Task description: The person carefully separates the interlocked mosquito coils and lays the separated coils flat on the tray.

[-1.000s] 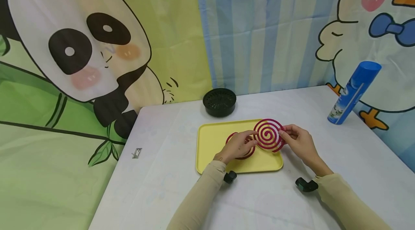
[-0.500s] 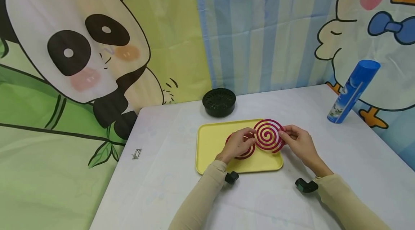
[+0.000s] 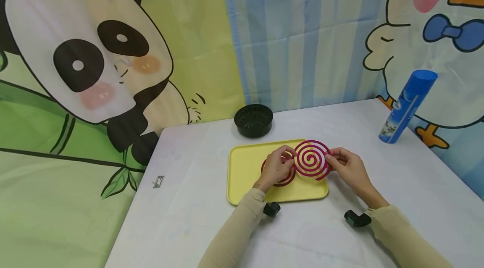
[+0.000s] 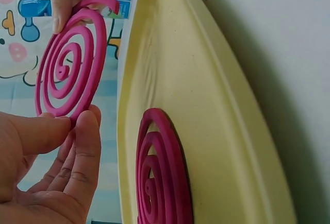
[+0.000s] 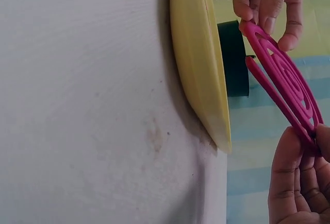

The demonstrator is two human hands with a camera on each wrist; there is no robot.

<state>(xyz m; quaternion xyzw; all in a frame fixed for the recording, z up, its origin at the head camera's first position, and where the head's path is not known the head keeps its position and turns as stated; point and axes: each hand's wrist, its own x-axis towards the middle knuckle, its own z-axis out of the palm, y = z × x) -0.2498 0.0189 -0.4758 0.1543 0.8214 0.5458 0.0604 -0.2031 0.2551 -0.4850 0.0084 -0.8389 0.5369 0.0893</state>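
Observation:
A magenta mosquito coil [image 3: 311, 159] is held up above the right part of a yellow tray [image 3: 242, 175]. My right hand [image 3: 351, 173] pinches its right edge between thumb and fingers. At the opposite edge, my left hand [image 3: 276, 169] pinches the coil; in the left wrist view the thumb and fingers of the left hand [image 4: 67, 157] meet on its rim. A second mosquito coil [image 4: 178, 177] lies flat on the tray, partly hidden under my left hand in the head view. The right wrist view shows the raised coil [image 5: 273, 72] tilted between both hands.
A round black coil holder [image 3: 253, 121] with a slotted top stands behind the tray. A blue spray can [image 3: 408, 106] stands at the right of the white table [image 3: 181, 217]. A small metal piece [image 3: 158, 182] lies near the left edge. Printed curtains hang behind.
My left fingers have drawn in and now pinch the coil's left edge. The right hand keeps its grip. The head view has shifted slightly.

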